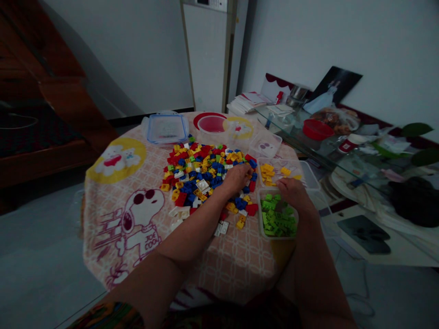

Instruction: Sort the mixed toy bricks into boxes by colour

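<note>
The left hand lay fingers-down on the right edge of the brick pile, curled; whether it pinched a brick could not be told. The right hand hung knuckles-up over the near rim of the green-brick tub, just beside the yellow-brick tub, its fingers bent and their contents hidden. Both tubs stood on the desk, right of the pile. The sorting would likely have gone best by picking single bricks from the pile's loose edge and releasing each low inside the matching tub, so that none bounced out.
</note>
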The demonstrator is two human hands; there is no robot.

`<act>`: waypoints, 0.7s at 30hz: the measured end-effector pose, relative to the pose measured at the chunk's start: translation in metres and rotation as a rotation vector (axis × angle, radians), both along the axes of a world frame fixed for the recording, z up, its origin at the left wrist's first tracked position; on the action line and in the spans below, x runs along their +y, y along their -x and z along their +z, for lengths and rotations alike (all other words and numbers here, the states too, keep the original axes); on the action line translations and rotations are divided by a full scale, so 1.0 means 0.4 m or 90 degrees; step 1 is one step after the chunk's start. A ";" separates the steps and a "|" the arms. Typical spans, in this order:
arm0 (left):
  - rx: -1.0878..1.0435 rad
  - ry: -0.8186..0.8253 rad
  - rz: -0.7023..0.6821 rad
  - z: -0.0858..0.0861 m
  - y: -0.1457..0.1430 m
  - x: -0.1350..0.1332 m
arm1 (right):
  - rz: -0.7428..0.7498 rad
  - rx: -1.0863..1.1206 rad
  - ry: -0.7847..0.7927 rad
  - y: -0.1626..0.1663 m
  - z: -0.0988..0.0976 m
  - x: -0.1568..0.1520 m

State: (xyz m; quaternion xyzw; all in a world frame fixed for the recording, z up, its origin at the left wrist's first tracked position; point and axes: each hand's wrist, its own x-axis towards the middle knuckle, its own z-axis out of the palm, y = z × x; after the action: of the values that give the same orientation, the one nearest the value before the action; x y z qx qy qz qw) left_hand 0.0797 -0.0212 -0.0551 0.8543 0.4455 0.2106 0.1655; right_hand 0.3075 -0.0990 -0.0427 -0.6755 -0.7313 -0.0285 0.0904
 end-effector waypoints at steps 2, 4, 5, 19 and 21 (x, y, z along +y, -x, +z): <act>0.001 0.011 0.001 0.001 0.001 0.001 | 0.003 0.003 -0.003 -0.003 -0.004 0.002; 0.005 0.011 -0.010 0.005 0.002 -0.001 | 0.002 0.002 0.002 -0.005 -0.006 0.004; 0.005 0.006 -0.018 0.007 0.002 -0.002 | 0.003 0.000 0.006 -0.006 -0.006 0.004; -0.003 -0.014 -0.025 0.013 0.004 0.002 | -0.004 -0.005 0.028 -0.008 -0.006 0.006; -0.066 -0.005 -0.002 0.020 0.004 0.002 | 0.000 -0.003 0.018 -0.008 -0.006 0.005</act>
State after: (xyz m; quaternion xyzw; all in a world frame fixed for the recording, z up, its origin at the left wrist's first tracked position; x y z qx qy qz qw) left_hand 0.0782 -0.0205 -0.0472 0.8435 0.4345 0.2558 0.1854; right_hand 0.3108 -0.0968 -0.0451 -0.6768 -0.7316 -0.0198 0.0790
